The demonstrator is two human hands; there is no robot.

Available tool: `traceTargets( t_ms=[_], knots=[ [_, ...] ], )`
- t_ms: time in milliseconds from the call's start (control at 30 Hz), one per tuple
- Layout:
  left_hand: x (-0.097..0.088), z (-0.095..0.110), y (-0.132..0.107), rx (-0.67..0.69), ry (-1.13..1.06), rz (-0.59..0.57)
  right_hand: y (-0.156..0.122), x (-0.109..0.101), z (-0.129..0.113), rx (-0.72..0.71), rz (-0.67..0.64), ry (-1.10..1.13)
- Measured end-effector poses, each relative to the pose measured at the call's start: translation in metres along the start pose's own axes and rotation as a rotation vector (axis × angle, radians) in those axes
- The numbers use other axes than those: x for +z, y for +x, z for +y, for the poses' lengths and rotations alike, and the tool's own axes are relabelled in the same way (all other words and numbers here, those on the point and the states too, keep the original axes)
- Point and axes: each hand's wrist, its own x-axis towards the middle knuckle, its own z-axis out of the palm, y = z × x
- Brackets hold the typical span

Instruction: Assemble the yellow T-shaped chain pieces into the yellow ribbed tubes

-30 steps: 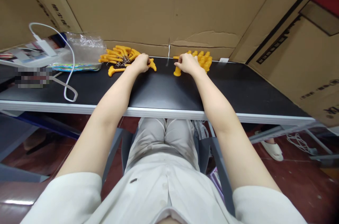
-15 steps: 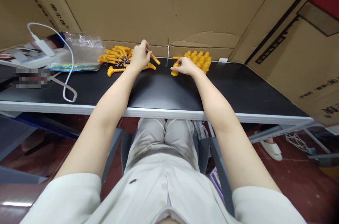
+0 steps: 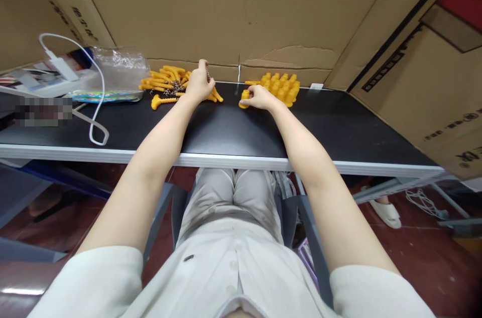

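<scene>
My left hand (image 3: pixel 199 86) is raised a little over the black table (image 3: pixel 226 127), fingers pinched on a thin metal chain with an orange stick part (image 3: pixel 216 95) hanging under it. Just left of it lies a heap of orange stick parts (image 3: pixel 167 78) with small chains. My right hand (image 3: pixel 256 97) rests on the table and grips a short orange cap piece (image 3: pixel 244 100) standing on the surface. Behind that hand several orange cap pieces (image 3: pixel 281 84) stand in a group. One loose orange stick (image 3: pixel 161 101) lies in front of the heap.
A clear plastic bag (image 3: pixel 118 64) and a white charger with its cable (image 3: pixel 90 102) lie at the table's left. Cardboard walls (image 3: pixel 241 12) close off the back and right. Below the table edge are my lap, chair frame and a slipper (image 3: pixel 387 212) on the floor.
My left hand lifted an orange stick off the table and now pinches its chain higher up. My right hand slid its cap piece slightly left.
</scene>
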Motion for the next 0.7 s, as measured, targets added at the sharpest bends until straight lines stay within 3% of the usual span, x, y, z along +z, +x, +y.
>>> traceTargets(
  t_ms=[300, 533, 700],
  knots=[
    [-0.014, 0.035, -0.018, -0.063, 0.070, -0.108, -0.003, 0.004, -0.001, 0.001, -0.022, -0.064],
    [-0.002, 0.032, -0.019, -0.106, 0.179, -0.280, -0.001, 0.005, -0.003, 0.010, 0.026, -0.146],
    [0.006, 0.027, -0.017, -0.037, 0.225, -0.210, -0.001, 0.005, -0.003, -0.006, 0.106, -0.229]
  ],
)
